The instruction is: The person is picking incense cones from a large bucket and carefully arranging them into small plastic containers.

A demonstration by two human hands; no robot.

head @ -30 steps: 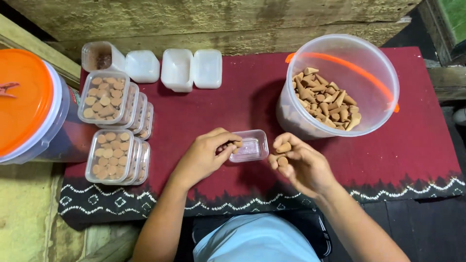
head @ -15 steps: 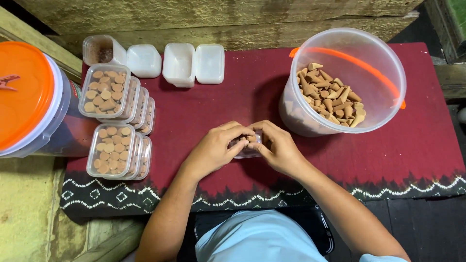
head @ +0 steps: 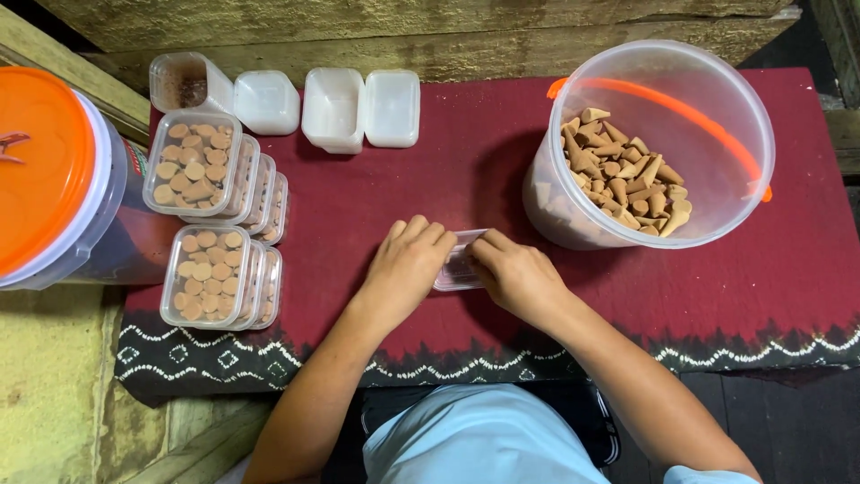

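A small clear plastic box [head: 460,269] lies on the dark red cloth [head: 376,206] near its front middle. My left hand [head: 408,266] grips the box's left side with curled fingers. My right hand [head: 515,273] closes over its right side, fingertips at the box's rim; whether it holds any cones is hidden. Just right of the hands stands a big clear bucket [head: 658,90] with an orange handle, partly filled with tan cone-shaped pieces [head: 623,175].
Two stacks of filled clear boxes [head: 210,224] stand at the left. Several empty white and clear boxes [head: 336,108] line the back edge. A large orange-lidded tub [head: 49,170] sits at far left. A wooden beam runs behind the cloth.
My right hand came in from the right with cones and closed on the small box. Both hands now cover the box, which was open to view a second ago.
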